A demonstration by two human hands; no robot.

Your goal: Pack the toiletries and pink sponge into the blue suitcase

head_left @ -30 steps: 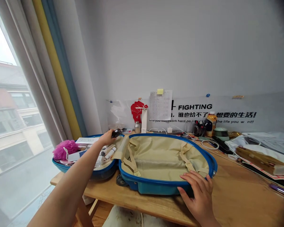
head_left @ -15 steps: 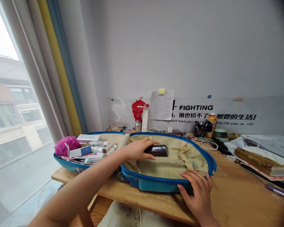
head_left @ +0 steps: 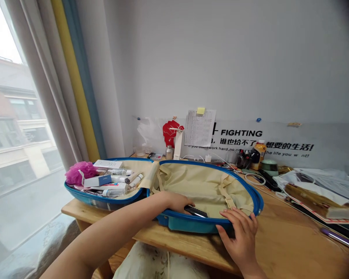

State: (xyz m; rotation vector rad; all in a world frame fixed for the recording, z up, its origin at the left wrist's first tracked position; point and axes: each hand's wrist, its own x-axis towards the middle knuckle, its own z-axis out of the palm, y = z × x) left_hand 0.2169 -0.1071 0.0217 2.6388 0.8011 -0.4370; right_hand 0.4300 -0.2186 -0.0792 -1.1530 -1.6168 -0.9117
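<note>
Lowered now, the left hand (head_left: 178, 202) clamps a black cylinder (head_left: 196, 211); the right hand (head_left: 239, 236) lies open on the blue suitcase (head_left: 189, 224).

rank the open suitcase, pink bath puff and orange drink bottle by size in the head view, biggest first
Largest: the open blue suitcase.
Next: the pink bath puff.
Smallest-looking: the orange drink bottle, though it stands farther from the camera, so its true size against the puff is unsure.
</note>
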